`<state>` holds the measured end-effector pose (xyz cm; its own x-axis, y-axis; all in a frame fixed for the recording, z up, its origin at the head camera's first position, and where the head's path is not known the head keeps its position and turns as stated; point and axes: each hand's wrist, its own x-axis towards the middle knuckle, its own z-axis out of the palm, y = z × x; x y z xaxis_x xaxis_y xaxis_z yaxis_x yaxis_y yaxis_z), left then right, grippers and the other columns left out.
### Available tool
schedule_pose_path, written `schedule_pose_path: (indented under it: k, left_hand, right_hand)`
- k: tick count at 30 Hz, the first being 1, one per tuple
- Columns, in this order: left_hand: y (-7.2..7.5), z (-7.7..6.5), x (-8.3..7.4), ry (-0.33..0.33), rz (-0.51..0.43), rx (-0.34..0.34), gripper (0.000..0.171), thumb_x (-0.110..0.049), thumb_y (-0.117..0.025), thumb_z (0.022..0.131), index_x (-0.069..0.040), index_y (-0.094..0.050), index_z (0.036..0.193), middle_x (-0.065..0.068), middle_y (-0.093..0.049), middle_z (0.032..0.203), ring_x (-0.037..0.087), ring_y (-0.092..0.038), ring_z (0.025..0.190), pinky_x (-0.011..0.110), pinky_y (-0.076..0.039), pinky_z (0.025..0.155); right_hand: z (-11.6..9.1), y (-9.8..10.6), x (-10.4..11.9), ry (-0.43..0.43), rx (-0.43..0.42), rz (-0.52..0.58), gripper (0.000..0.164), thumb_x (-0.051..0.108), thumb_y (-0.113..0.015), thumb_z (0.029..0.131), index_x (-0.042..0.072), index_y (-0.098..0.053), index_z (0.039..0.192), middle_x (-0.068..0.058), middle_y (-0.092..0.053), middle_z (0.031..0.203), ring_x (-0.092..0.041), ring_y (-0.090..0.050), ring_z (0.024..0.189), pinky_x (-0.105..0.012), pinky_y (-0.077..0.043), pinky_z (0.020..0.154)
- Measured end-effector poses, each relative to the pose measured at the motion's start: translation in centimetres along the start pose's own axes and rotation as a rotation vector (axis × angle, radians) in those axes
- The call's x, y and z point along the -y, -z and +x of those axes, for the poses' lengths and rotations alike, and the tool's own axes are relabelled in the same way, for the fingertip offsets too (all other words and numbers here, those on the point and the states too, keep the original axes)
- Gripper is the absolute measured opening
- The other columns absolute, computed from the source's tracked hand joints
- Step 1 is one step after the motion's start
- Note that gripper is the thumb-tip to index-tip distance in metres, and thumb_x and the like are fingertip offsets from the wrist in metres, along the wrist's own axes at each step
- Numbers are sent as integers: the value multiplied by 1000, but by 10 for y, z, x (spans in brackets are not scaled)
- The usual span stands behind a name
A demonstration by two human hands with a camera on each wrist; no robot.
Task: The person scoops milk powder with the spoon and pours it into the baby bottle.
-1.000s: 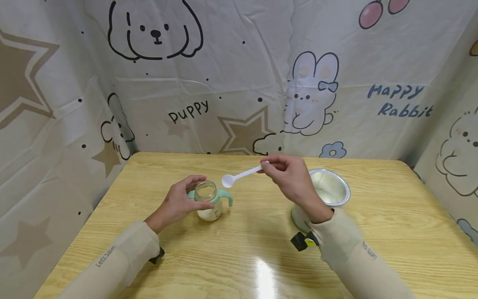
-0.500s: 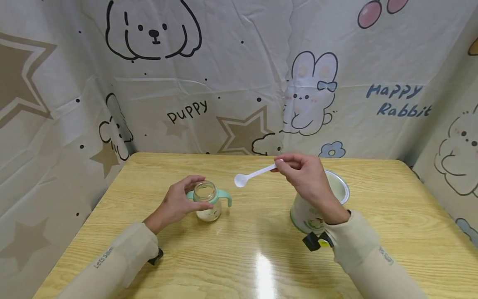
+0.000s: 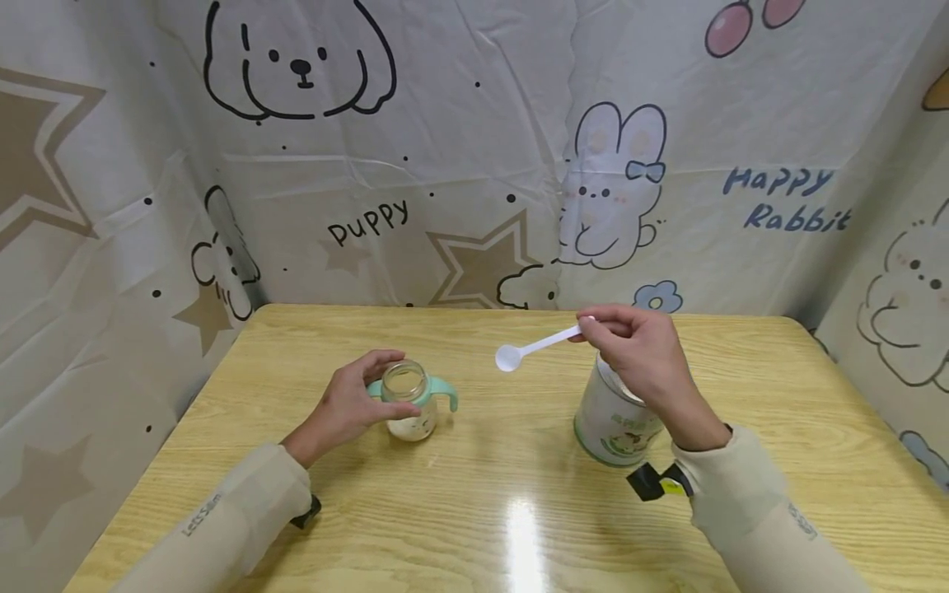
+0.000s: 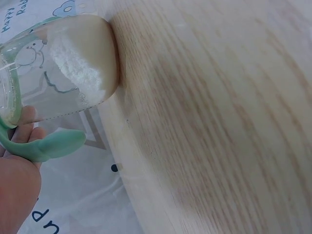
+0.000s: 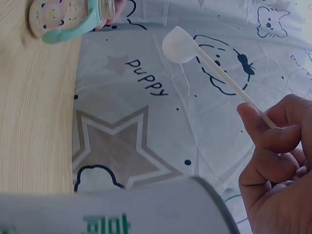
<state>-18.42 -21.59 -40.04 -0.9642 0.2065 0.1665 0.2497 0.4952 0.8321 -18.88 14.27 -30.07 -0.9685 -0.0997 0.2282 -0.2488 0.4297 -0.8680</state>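
My left hand (image 3: pixel 356 403) grips a clear baby bottle (image 3: pixel 417 424) with mint-green handles, its thumb and fingers around the neck. The bottle stands upright on the table without a lid. White powder and a cream-coloured layer (image 4: pixel 100 41) show inside it in the left wrist view. My right hand (image 3: pixel 641 354) pinches the end of a white long-handled scoop (image 3: pixel 508 357) in the air, its bowl pointing left between bottle and can. Below the right hand stands a white milk powder can (image 3: pixel 619 428) with a green base; the hand covers most of its open top.
The pale wooden table (image 3: pixel 474 486) carries the bottle and the can. A cloth backdrop (image 3: pixel 460 99) with cartoon prints hangs behind the table and along both sides. A black wrist mount (image 3: pixel 656 482) sits at the right sleeve's cuff.
My right hand has moved right with the scoop, away from the bottle and over the can. The left hand still holds the bottle in the same place.
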Motion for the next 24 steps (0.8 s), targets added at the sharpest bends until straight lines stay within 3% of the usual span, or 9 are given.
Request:
schedule_pose_path:
  k: [6, 10, 17, 24]
  left_hand:
    - [0, -1, 0, 0, -5, 3, 71, -20, -90, 75, -6, -55, 136, 13, -63, 131, 36, -56, 125, 53, -50, 99]
    - [1, -1, 0, 2, -7, 6, 72, -20, -89, 76, -6, -55, 137, 13, -63, 132, 36, -56, 125, 53, -50, 98]
    - [0, -1, 1, -3, -17, 9, 71, -20, -89, 76, -6, -55, 137, 12, -63, 132, 35, -56, 125, 52, -51, 97]
    - [0, -1, 1, -8, -6, 0, 71, -19, -90, 75, -7, -55, 136, 13, -63, 132, 37, -55, 125, 55, -50, 98]
  right_hand:
    - [-3, 13, -2, -22, -13, -13, 30, 23, -65, 99, -3, -71, 114, -6, -76, 90, -8, -46, 59, -19, -36, 50]
    - [-4, 22, -5, -27, -35, -46, 32, 26, -64, 100, -2, -71, 114, 0, -76, 88, -8, -51, 65, -18, -43, 56]
    - [-10, 35, -14, -49, -71, -79, 32, 28, -63, 100, 0, -70, 116, -7, -76, 92, -10, -50, 65, -20, -41, 55]
    - [-16, 50, -23, -115, -124, -106, 40, 33, -64, 100, 0, -68, 121, 9, -75, 88, -9, -54, 72, -19, -43, 56]
